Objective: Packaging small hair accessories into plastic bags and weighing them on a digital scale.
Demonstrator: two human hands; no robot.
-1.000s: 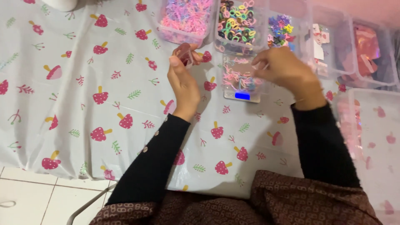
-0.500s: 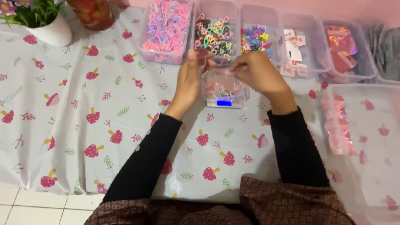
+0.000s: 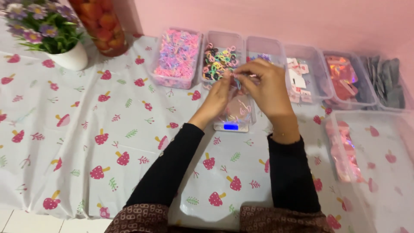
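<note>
Left hand: the left hand point(image 3: 217, 97) is raised over the small scale point(image 3: 233, 123), fingers pinched together on the top edge of a clear plastic bag point(image 3: 238, 110).
Right hand: the right hand point(image 3: 265, 86) meets the left at the same spot, fingertips closed on the bag's opening (whether they also grip one of the small bands, I cannot tell).
Bag: it hangs upright between both hands, just above the scale, with a few coloured hair bands showing through it.
Back edge: a row of clear boxes lines the pink wall: a box of pink bands point(image 3: 177, 56), a box of mixed-colour bands point(image 3: 220, 60), then a box of white cards point(image 3: 302, 77) and a box of shiny pink packets point(image 3: 345, 80).
Right edge: a large clear tub point(image 3: 375, 172) stands just beside the right forearm.
Left side: open tablecloth point(image 3: 86, 129) printed with mushrooms; a white flower pot point(image 3: 69, 58) and a jar point(image 3: 101, 26) stand far back in the corner.
</note>
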